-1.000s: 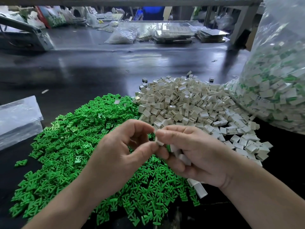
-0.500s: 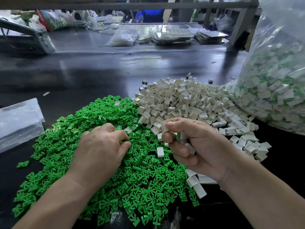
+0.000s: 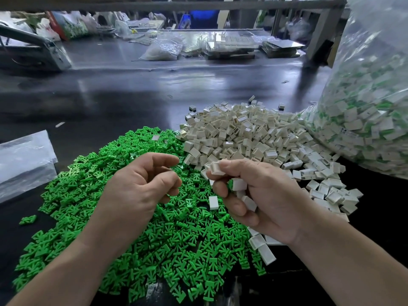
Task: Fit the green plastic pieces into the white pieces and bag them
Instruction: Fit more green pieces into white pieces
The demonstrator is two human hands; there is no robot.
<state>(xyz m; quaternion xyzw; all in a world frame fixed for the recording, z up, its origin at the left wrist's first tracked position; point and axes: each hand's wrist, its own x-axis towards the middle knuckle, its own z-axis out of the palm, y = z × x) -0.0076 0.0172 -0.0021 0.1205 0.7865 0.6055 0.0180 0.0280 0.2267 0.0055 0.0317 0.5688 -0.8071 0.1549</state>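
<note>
Heap of green forked pieces (image 3: 187,250) lower centre-left, touching heap of boxy white pieces (image 3: 254,133) centre-right; clear bag (image 3: 364,107) of fitted pieces at right edge.

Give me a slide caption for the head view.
Right hand pinches a white piece above the green heap, white heap behind, left hand alongside.

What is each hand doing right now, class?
Left hand: fingers curled; whether it holds anything cannot be told.
Right hand: holding several white pieces, one pinched at the fingertips.
</note>
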